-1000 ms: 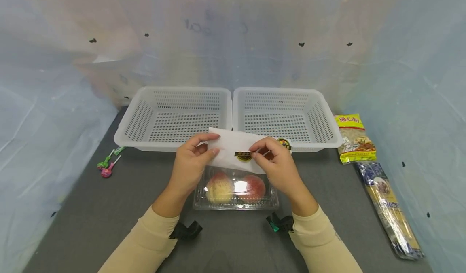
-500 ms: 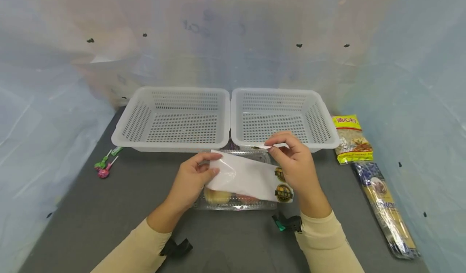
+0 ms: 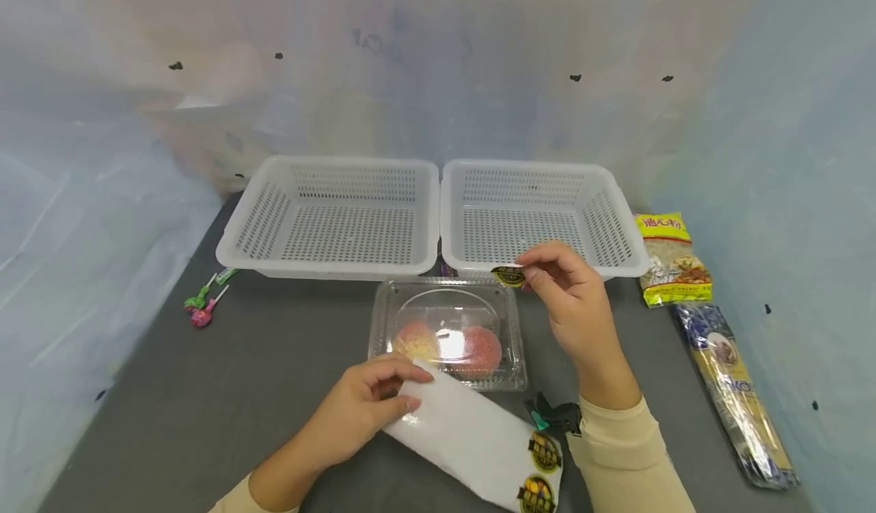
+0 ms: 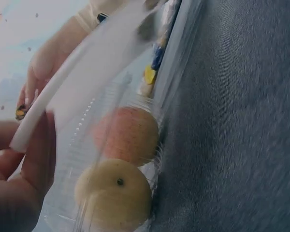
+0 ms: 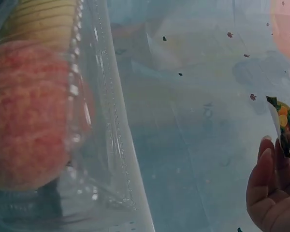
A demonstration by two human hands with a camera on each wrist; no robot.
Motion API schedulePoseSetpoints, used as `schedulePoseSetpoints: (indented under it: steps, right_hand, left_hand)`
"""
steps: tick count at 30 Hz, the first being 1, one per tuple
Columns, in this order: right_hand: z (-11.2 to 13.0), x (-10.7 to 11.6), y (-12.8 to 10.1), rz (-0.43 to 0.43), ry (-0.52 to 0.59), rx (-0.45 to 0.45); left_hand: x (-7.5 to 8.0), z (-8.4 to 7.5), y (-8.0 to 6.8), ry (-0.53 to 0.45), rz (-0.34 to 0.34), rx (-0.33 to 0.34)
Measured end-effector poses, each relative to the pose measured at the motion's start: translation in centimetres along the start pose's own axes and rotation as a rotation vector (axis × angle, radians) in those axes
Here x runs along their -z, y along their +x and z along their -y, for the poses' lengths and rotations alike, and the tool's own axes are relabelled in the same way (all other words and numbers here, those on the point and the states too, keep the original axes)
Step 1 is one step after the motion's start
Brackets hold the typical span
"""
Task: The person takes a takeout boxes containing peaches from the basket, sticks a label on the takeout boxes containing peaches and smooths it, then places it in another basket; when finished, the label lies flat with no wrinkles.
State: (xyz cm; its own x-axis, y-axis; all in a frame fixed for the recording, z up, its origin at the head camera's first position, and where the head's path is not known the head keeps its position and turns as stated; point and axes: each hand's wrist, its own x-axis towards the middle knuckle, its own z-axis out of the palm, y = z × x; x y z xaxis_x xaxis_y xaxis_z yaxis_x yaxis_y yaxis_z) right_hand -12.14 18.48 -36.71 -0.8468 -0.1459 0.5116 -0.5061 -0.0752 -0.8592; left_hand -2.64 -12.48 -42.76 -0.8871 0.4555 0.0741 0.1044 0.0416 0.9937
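My left hand [image 3: 369,406] pinches one end of a white sticker sheet [image 3: 472,437], which slants down to the right in front of the box. Round fruit stickers [image 3: 537,492] show at the sheet's far end. Between thumb and finger my right hand [image 3: 568,292] holds a single peeled sticker [image 3: 509,276], its black-and-gold face showing, near the front rim of the right basket. A clear plastic clamshell box [image 3: 448,292] stands closed on the table; inside are a reddish apple [image 4: 128,135] and a yellowish fruit [image 4: 113,193]. The sheet's corner overlaps the box's front edge in the head view.
Two white plastic baskets [image 3: 328,268] stand side by side behind the box. At the right lie a yellow bag of macaroni [image 3: 674,262] and a long blue-and-gold noodle pack [image 3: 732,391]. Lollipops [image 3: 201,317] lie at the left. Plastic sheeting [image 3: 438,64] walls the table.
The sticker has come off the sheet in my right hand, which has moved right. My left hand has drawn the sheet down toward me, uncovering the box.
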Motion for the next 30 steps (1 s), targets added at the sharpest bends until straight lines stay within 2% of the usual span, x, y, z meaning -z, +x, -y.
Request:
schedulePoseSetpoints:
  steps: [3,6,10,15,18,21,26,30]
  right_hand:
    - [0.0,0.1,0.0,-0.012,-0.019,-0.027]
    - [-0.1,0.1,-0.1,-0.016,-0.021,-0.068]
    - [-0.2,0.2,-0.5,-0.039,0.002,-0.12]
    - [-0.5,0.5,-0.9,-0.049,-0.014,-0.175]
    - [-0.7,0.5,-1.1,-0.024,-0.021,-0.196]
    - [-1.1,0.4,-1.3,0.006,-0.038,-0.211]
    - [-1.9,0.0,-1.5,0.048,-0.077,-0.236]
    - [-2.3,-0.1,-1.6,0.055,-0.094,-0.252]
  left_hand:
    - [-0.4,0.3,-0.5,0.061,0.046,-0.032]
    - [-0.6,1.1,-1.2,0.117,0.049,0.001]
    - [-0.3,2.1,-2.4,0.151,0.052,0.124]
    - [0.8,2.7,-4.0,0.098,0.146,0.311]
    - [1.6,2.8,-4.5,0.085,0.18,0.389]
    - [2.3,3.0,-4.3,0.055,0.163,0.411]
    - [2.6,3.8,-4.1,-0.095,0.136,0.421]
    - [2.5,4.4,-4.2,-0.175,0.055,0.438]
